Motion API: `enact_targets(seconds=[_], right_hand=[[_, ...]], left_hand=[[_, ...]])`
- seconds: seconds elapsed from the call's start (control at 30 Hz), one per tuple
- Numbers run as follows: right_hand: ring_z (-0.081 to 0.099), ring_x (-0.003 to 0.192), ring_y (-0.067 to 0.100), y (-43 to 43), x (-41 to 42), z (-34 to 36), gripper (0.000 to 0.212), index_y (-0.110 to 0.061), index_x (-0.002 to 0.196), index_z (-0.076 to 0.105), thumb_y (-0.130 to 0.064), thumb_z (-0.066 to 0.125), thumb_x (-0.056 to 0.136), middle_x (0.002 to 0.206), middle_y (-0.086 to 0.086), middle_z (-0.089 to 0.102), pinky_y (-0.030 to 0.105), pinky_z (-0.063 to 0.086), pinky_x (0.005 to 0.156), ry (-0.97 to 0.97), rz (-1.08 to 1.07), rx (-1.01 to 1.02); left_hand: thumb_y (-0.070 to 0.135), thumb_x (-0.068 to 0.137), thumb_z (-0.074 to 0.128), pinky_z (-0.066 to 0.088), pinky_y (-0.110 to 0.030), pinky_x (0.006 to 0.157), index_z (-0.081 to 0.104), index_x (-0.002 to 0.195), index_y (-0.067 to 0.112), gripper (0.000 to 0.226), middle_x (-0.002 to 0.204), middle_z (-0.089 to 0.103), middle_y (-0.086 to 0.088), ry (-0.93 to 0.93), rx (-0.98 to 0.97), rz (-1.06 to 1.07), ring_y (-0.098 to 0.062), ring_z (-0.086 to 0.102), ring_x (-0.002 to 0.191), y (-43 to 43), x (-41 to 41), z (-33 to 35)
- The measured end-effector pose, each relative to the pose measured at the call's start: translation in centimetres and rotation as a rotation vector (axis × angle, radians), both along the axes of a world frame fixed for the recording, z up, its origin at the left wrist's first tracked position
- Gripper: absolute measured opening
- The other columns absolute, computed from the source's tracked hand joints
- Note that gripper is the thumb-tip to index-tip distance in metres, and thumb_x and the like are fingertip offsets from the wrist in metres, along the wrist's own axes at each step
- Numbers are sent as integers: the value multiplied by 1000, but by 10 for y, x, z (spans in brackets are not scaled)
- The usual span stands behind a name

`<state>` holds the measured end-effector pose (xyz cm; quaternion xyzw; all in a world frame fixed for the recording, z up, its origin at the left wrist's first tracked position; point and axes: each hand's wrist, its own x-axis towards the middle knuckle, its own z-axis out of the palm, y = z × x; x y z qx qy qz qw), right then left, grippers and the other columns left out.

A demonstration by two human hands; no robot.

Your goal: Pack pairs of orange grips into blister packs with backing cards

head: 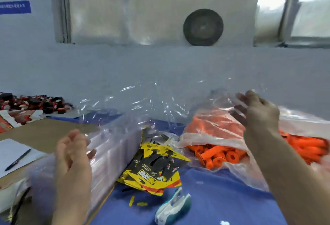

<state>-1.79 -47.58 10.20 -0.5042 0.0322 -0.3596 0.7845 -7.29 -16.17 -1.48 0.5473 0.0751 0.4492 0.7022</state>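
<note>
**A:** Where do we have our hands?

**B:** Our right hand (257,112) is up at the far right, fingers curled round the top edge of a clear plastic film (160,103), so that grip is clenched on the film. Our left hand (73,155) is low at the near left, by the film's other end. It is blurred, and we cannot tell whether its grip has hold of anything.

**A:** And the film itself?

**B:** It is thin, glossy, crinkled and see-through, and it spans from one hand to the other.

**A:** Where are the orange grips (219,156)?

**B:** They are heaped in a crumpled clear bag (241,169) on the right of the counter (223,194), below our right hand. They are matte tubes with round flanges. To their left, a loose pile of flat yellow-and-black backing cards (157,166) lies against a tall stack of clear blister packs (116,146).

**A:** Where do we have open room?

**B:** We have it on the blue cloth (232,212) at the near centre, around a white-and-teal tape dispenser (175,205) and a few yellow scraps (137,202). On the left, brown cardboard (44,132) carries white paper (10,149) with a pen (17,159) on it.
</note>
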Motion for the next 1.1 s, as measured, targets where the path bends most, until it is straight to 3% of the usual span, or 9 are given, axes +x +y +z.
enact_targets(seconds=[0.13, 0.23, 0.33, 0.4, 0.53, 0.7, 0.83, 0.97, 1.1], right_hand=[[66, 70, 16, -68, -23, -70, 20, -8, 101, 61, -24, 50, 103, 87, 0, 69, 23, 57, 48, 164, -29, 126], [67, 57, 10, -102, -41, -117, 20, -13, 91, 63, -23, 50, 103, 80, 1, 70, 22, 53, 42, 232, -93, 184], [63, 62, 13, -127, -49, -154, 20, -10, 96, 64, -23, 50, 102, 91, 9, 66, 19, 47, 39, 318, -120, 215], [64, 65, 12, -138, -50, -173, 18, -9, 92, 63, -21, 53, 100, 89, 8, 66, 21, 50, 43, 355, -127, 270], [64, 72, 22, -146, -50, -198, 22, -9, 83, 61, -20, 53, 100, 84, 6, 66, 24, 53, 42, 414, -136, 380], [69, 82, 24, -158, -52, -204, 22, -9, 93, 66, -18, 48, 100, 89, 3, 71, 25, 53, 43, 471, -181, 338], [68, 84, 26, -163, -59, -207, 23, -15, 92, 63, -20, 44, 102, 95, 2, 70, 25, 53, 42, 483, -170, 360], [67, 89, 29, -160, -59, -210, 23, -14, 94, 60, -18, 40, 104, 97, 3, 68, 26, 54, 42, 499, -123, 384], [66, 90, 31, -156, -55, -213, 23, -8, 113, 57, -12, 37, 103, 98, 4, 65, 28, 55, 44, 522, -84, 384]], left_hand=[[37, 96, 60, 58, -41, 81, 61, 103, 38, 7, 98, 72, 8, 118, 81, -207, -15, 71, 90, -28, 16, -8], [22, 97, 60, 48, -41, 85, 60, 104, 28, 9, 103, 68, -9, 292, 288, -300, -25, 64, 89, -57, 28, -22], [18, 95, 61, 43, -36, 84, 60, 112, 19, 17, 104, 66, -3, 458, 625, -254, -24, 63, 96, -90, 36, -37], [16, 94, 62, 44, -39, 88, 60, 117, 13, 23, 111, 63, -8, 534, 791, -209, -27, 61, 100, -105, 40, -47], [19, 95, 60, 40, -44, 98, 57, 126, 11, 33, 128, 54, -16, 703, 1016, -203, -36, 54, 116, -116, 54, -65], [29, 97, 57, 37, -42, 103, 50, 135, 15, 41, 138, 46, -18, 885, 1140, -251, -36, 48, 124, -122, 67, -87], [31, 97, 56, 36, -41, 103, 47, 136, 14, 44, 141, 43, -19, 913, 1147, -261, -34, 45, 128, -121, 77, -97], [30, 99, 51, 41, -43, 92, 49, 135, 13, 40, 129, 54, -22, 884, 1158, -199, -37, 54, 115, -115, 82, -102], [23, 101, 46, 46, -45, 81, 50, 133, 10, 35, 111, 65, -18, 902, 1192, -127, -40, 59, 100, -104, 84, -109]])
